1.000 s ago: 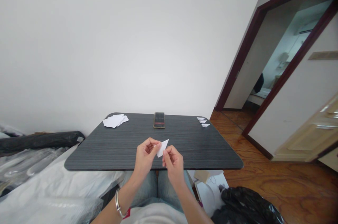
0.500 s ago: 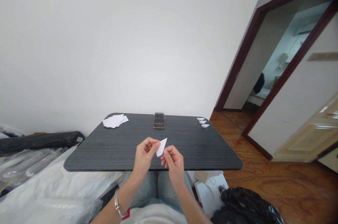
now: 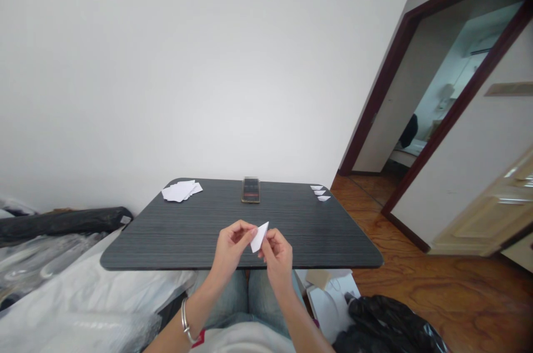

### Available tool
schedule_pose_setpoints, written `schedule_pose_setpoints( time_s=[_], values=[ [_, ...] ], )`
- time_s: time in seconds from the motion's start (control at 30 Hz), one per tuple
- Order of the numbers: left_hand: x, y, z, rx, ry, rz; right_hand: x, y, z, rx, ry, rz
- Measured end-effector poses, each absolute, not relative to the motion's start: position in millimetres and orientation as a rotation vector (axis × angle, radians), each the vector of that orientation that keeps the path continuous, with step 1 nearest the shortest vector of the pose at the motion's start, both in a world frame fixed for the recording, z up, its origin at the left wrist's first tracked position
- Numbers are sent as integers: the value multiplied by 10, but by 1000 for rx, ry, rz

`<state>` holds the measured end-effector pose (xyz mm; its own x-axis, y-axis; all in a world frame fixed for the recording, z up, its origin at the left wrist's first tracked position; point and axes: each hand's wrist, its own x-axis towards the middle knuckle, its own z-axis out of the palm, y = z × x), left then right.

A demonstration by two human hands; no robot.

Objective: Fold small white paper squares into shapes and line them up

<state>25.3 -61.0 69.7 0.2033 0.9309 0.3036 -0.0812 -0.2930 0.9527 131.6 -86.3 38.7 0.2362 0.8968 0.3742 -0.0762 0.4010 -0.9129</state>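
A small folded piece of white paper (image 3: 259, 237) with a pointed top is held above the near part of the dark table (image 3: 187, 239). My left hand (image 3: 234, 242) pinches its left edge between thumb and fingers. On the other side, my right hand (image 3: 275, 252) has its curled thumb and fingers closed on the paper's right edge. At the table's far left lies a loose pile of white paper sheets (image 3: 180, 191). Three small folded paper pieces (image 3: 320, 192) sit in a column at the far right.
A phone (image 3: 251, 190) leans upright at the table's back middle, near the white wall (image 3: 250, 64). Plastic-wrapped goods (image 3: 83, 292) lie left of the table. A black plastic bag (image 3: 387, 322) and white boxes (image 3: 331, 303) are at the lower right. A doorway stands beyond.
Both hands have shifted slightly right and toward me with the folded paper. My right fingers have come up against its right edge. The pile, phone and three pieces have stayed put.
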Motion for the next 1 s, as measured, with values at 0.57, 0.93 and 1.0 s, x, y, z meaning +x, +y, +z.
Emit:
schedule_pose_setpoints(
  time_s=[0.57,0.93,1.0],
  values=[
    [193,-635,766,1713,847,1154,1383,-843,412,-964,-1139,658],
    [200,-620,785,1569,838,1207,1384,-886,469,-960,-1169,762],
    [198,-615,788,1592,856,1215,1382,-892,467,-965,-1196,720]
  ],
)
